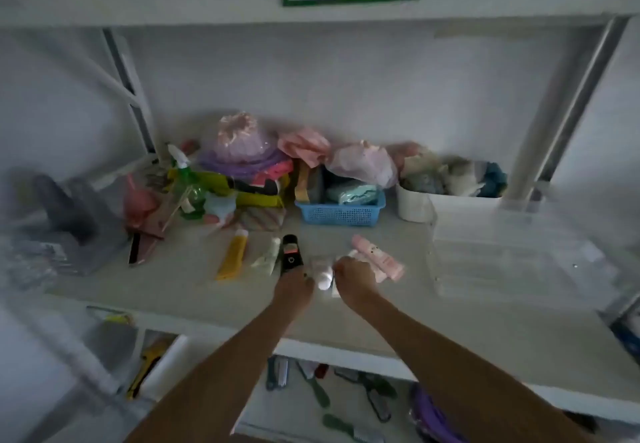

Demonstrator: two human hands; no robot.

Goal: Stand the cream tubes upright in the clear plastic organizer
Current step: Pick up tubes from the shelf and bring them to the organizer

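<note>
Several cream tubes lie flat on the white shelf [194, 290]: a yellow tube [233, 257], a small white tube [268, 254], a black tube [290, 254], a white tube [322, 274] and a pink tube [377, 257]. My left hand [294, 287] rests at the black tube's near end, touching the white tube's left side. My right hand [353, 278] curls over the white tube's right side and the near end of the pink tube. The image is blurred, so the grip is unclear. The clear plastic organizer [512, 255] stands to the right, with no tube visible in it.
Along the back wall sit a green spray bottle [187, 186], bags and cloths, a blue basket [341, 209] and a white bin [415, 207]. A grey object [69, 214] stands at the left. Combs and brushes lie on the lower shelf.
</note>
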